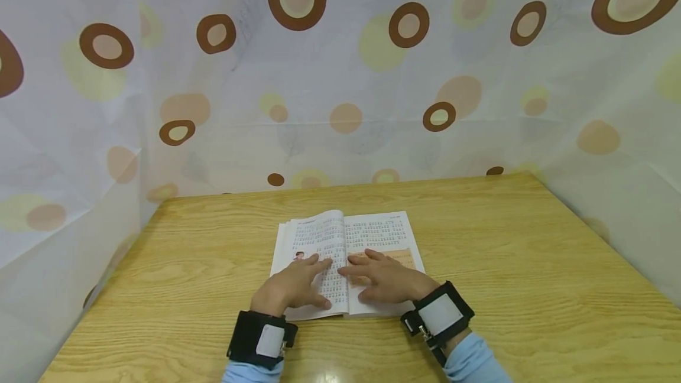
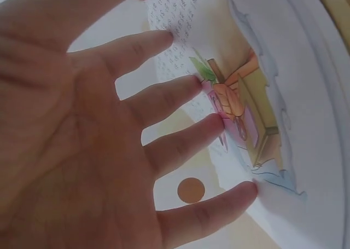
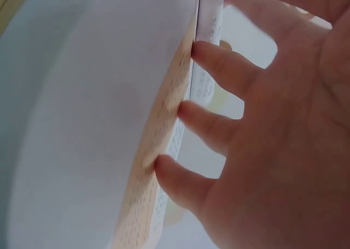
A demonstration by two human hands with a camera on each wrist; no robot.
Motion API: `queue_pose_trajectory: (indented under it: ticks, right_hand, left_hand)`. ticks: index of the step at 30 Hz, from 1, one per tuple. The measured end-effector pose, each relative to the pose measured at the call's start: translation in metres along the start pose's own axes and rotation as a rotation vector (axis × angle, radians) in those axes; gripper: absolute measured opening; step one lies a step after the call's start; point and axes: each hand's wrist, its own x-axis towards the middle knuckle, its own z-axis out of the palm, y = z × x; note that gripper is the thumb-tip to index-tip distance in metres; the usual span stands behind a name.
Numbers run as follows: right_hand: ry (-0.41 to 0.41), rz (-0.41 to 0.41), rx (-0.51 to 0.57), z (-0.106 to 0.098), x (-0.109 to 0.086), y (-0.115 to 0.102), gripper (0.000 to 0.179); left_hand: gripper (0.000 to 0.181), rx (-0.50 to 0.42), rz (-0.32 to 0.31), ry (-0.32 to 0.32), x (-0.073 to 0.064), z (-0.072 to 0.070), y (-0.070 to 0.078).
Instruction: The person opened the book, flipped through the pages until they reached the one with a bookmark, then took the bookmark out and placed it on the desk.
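An open book (image 1: 372, 226) lies on the wooden table, its printed pages spread to both sides of the spine. My left hand (image 1: 295, 285) rests on the left page, fingers spread and fairly straight. In the left wrist view its fingertips (image 2: 210, 123) touch the page beside a coloured picture (image 2: 246, 112). My right hand (image 1: 385, 279) lies on the right page, fingers pointing toward the spine. In the right wrist view its fingertips (image 3: 186, 108) press on the page along an orange printed box (image 3: 139, 205). Neither hand grips anything.
The wooden table (image 1: 532, 265) extends around the book on all sides. A white cloth (image 1: 346, 75) printed with brown and yellow circles hangs behind the table and along both sides. Each wrist wears a black strap (image 1: 444, 315) above a light blue sleeve (image 1: 473, 359).
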Motion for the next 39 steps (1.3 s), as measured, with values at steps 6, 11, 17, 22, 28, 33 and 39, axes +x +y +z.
queue_pose_trajectory:
  ticks: [6, 11, 17, 22, 28, 33, 39]
  right_hand:
    - [0.032, 0.182, -0.004, -0.006, -0.007, 0.011, 0.055]
    - [0.072, 0.314, 0.015, -0.016, -0.023, 0.027, 0.056]
    - [0.131, 0.392, 0.122, -0.024, -0.041, 0.045, 0.053]
    - [0.14, 0.419, 0.136, -0.024, -0.041, 0.048, 0.053]
    - [0.14, 0.417, 0.12, -0.024, -0.04, 0.048, 0.053]
    - [0.137, 0.423, 0.125, -0.024, -0.039, 0.048, 0.053]
    - [0.141, 0.424, 0.123, -0.024, -0.04, 0.048, 0.053]
  left_hand:
    - [0.08, -0.002, -0.017, 0.016, -0.002, -0.001, 0.002]
    - [0.077, 0.008, -0.01, 0.036, -0.001, 0.0, 0.001]
    - [0.069, 0.041, -0.012, 0.047, 0.0, 0.001, 0.001]
    - [0.068, 0.041, -0.003, 0.058, -0.002, 0.0, 0.002]
    - [0.067, 0.036, 0.0, 0.064, -0.001, 0.0, 0.0]
    - [0.067, 0.033, -0.002, 0.063, -0.001, 0.001, 0.0]
    - [0.068, 0.03, -0.001, 0.064, -0.002, 0.0, 0.001]
